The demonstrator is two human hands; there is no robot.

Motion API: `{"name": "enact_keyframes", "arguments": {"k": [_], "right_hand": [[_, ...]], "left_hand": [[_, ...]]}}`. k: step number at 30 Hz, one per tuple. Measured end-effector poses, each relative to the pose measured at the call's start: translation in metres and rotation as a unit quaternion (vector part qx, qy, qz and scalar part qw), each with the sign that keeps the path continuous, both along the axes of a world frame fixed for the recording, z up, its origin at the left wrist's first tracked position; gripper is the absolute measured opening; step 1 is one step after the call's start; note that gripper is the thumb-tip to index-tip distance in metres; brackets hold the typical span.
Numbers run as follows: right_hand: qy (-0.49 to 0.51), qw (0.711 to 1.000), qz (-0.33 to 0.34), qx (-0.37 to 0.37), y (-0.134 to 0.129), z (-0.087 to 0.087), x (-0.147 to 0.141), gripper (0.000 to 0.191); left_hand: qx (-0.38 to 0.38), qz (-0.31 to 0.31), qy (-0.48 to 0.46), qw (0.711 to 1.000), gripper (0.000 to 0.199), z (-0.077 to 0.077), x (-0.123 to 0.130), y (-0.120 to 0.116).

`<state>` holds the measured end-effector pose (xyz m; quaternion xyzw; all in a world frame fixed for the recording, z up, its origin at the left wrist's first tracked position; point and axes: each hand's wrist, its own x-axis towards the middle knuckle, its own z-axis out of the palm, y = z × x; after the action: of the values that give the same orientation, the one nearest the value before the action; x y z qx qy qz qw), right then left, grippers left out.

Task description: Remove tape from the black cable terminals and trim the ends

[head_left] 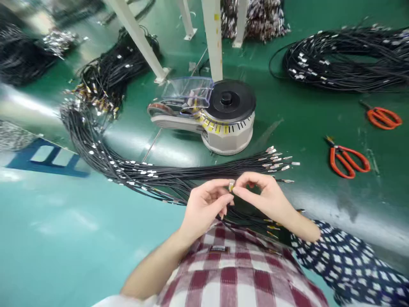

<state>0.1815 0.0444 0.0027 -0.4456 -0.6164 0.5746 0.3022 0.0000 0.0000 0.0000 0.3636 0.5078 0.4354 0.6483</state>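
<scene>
My left hand is closed, its fingers curled around a small white-and-yellow piece at the index fingertip. From the other side, my right hand pinches the yellow part of that piece between thumb and fingertips. Whether it is a cable end or a bit of tape is too small to tell. Black cables with yellowish ends run below both hands, against the checked apron. Just beyond the hands lies a long bundle of black cables with white tags and metal-tipped ends.
A round tape dispenser with yellow strips stands behind the bundle. Red-handled pliers and a second red-handled tool lie right. A coiled cable bundle lies at the back right. White posts rise from the green table.
</scene>
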Motion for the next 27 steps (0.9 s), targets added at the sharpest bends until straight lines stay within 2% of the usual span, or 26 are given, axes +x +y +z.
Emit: {"name": "enact_keyframes", "arguments": {"k": [6, 27], "right_hand": [[0.011, 1.000, -0.007, 0.006, -0.0018, 0.0019, -0.0028, 0.015], [0.030, 0.999, -0.012, 0.002, -0.0031, 0.0045, -0.0031, 0.015]], "left_hand": [[0.002, 0.003, -0.001, 1.000, 0.025, 0.0036, 0.0040, 0.0008], [0.003, 0.001, -0.002, 1.000, 0.024, 0.0008, 0.0032, -0.0002]]}}
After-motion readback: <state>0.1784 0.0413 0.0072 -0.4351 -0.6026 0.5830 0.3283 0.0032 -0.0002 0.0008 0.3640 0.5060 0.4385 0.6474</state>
